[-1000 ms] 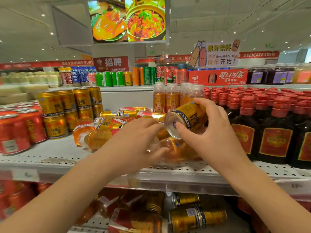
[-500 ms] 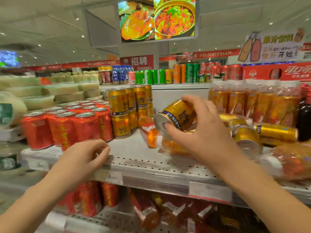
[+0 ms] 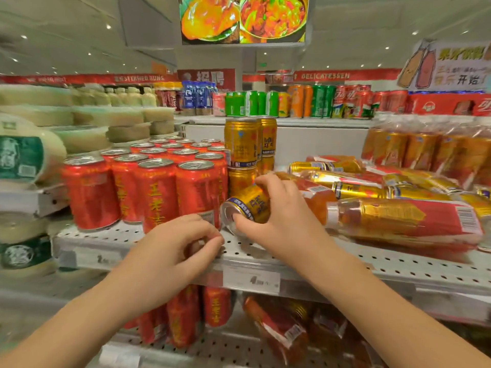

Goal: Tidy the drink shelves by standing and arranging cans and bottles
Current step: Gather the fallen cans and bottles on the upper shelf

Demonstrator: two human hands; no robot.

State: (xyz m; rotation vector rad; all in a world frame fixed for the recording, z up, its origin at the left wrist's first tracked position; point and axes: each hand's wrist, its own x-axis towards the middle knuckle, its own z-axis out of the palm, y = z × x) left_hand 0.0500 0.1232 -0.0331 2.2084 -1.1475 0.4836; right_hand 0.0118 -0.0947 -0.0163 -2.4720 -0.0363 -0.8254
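My right hand [image 3: 276, 216] grips a gold can [image 3: 245, 205], tilted with its bottom end toward me, just above the white perforated shelf [image 3: 265, 251]. It is low beside the front row of upright red cans [image 3: 156, 192] and in front of stacked upright gold cans [image 3: 241, 142]. My left hand [image 3: 175, 243] hovers at the shelf's front edge with fingers loosely curled, holding nothing. To the right, several gold cans [image 3: 356, 191] and a plastic bottle [image 3: 403, 219] lie on their sides in a jumble.
Upright orange bottles [image 3: 425, 150] stand at the back right. Pale tubs [image 3: 39, 115] and green-labelled packs [image 3: 24, 158] fill the shelves at left. The lower shelf holds red cans [image 3: 183, 314] and toppled bottles [image 3: 279, 328]. A price tag [image 3: 251, 281] hangs on the shelf edge.
My right hand has carried the gold can left and down toward the shelf beside the red cans. My left hand left the pile and now hovers at the shelf's front edge.
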